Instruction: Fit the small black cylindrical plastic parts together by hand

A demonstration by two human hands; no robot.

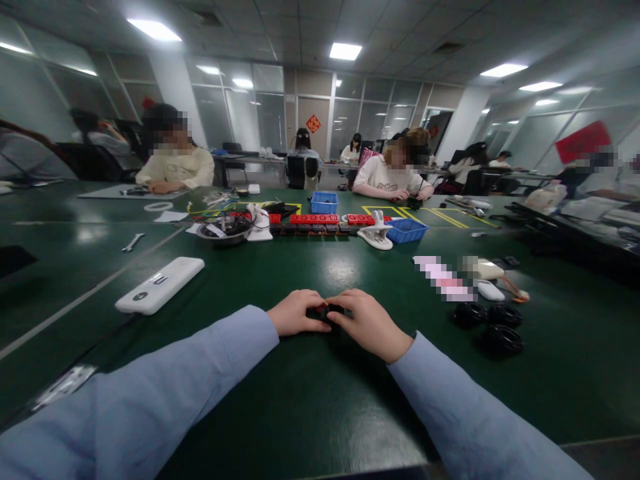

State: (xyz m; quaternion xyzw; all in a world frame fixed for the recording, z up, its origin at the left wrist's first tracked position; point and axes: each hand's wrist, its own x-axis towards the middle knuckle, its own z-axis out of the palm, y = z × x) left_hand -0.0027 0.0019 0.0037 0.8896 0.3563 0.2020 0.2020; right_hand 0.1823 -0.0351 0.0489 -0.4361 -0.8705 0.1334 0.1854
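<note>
Both of my hands meet at the middle of the green table (300,387), gripping one small black part (326,312) between them. Thumb and fingers of my left hand (299,312) close on its left side. From the right, my right hand (367,323) holds the same piece with bent fingers and thumb. Most of the part is covered by my fingers, and its kind is not clear. Several black wheel-like rings (503,339) lie off to the right of my right hand.
A white oblong device (163,285) lies on the left, with a wrench (133,242) behind it. Ahead are a metal bowl of dark parts (225,230), a red strip (315,219), white clamps (377,231) and blue bins (407,230). A white mouse (491,290) rests right. Co-workers sit opposite.
</note>
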